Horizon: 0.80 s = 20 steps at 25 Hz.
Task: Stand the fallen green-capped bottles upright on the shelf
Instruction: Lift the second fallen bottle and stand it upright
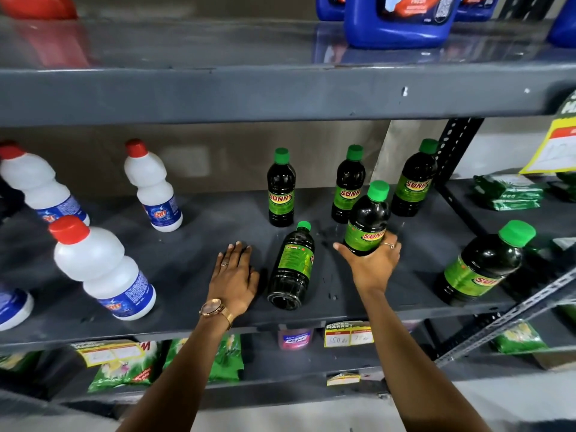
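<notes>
Fallen bottle [292,269] lies between flat left hand [235,277] and right hand [372,265] (gripping another bottle [367,219]).

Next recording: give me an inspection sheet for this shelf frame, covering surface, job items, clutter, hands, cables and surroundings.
Surface: dark grey metal shelf, scuffed, partly bare.
Job's things: fallen green-capped bottle lying on its side, cap toward the back; held bottle roughly upright; three standing bottles at the back; another bottle near the front right.
Clutter: white red-capped bottles on the left part of the shelf.
Hands: left hand flat on the shelf beside the fallen bottle; right hand gripping the held bottle's lower half.
Cables: nothing seen.
Surroundings: blue jugs on the shelf above; green packets to the right; price tags on the shelf edge.
</notes>
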### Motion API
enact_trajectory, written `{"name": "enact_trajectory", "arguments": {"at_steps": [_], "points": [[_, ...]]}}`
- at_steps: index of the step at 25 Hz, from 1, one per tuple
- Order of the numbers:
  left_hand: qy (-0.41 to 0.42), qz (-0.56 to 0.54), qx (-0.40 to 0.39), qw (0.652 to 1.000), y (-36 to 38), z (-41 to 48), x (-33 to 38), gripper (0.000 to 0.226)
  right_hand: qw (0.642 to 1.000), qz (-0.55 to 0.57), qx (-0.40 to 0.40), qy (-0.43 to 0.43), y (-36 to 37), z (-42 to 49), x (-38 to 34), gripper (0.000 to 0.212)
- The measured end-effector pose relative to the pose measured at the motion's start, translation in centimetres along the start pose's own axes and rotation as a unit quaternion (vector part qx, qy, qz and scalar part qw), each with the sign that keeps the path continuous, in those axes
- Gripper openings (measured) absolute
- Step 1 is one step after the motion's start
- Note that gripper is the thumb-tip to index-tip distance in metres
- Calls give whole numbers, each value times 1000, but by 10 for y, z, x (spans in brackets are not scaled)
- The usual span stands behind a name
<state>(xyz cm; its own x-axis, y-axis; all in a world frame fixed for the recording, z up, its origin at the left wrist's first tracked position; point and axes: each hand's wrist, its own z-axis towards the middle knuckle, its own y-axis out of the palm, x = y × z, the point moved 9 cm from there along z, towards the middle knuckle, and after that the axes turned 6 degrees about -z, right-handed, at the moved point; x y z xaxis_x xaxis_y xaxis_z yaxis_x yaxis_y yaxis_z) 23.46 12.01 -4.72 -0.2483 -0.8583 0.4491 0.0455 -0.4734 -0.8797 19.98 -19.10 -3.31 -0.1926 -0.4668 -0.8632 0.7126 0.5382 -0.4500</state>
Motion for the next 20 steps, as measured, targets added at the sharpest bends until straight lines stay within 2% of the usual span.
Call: {"name": "enact_trajectory", "arguments": {"at_steps": [3,8,12,16,20], "points": [[-1,1,-4,1000,0,0,-1,54,1000,-17,3,-19,0,-2,-2,104],[-4,6,-8,1000,2,1,-1,55,999,14,-33,-7,2,1,10,71],[-6,10,-13,1000,2,-1,-1,54,999,7,-28,-16,-15,-11,9,64],[-7,9,-14,1000,3,0,-2,53,999,16,-22,-22,-44,-46,31,64],[-2,9,-9,1000,4,2,-2,52,999,20,-35,-20,-61,-71,44,76]]}}
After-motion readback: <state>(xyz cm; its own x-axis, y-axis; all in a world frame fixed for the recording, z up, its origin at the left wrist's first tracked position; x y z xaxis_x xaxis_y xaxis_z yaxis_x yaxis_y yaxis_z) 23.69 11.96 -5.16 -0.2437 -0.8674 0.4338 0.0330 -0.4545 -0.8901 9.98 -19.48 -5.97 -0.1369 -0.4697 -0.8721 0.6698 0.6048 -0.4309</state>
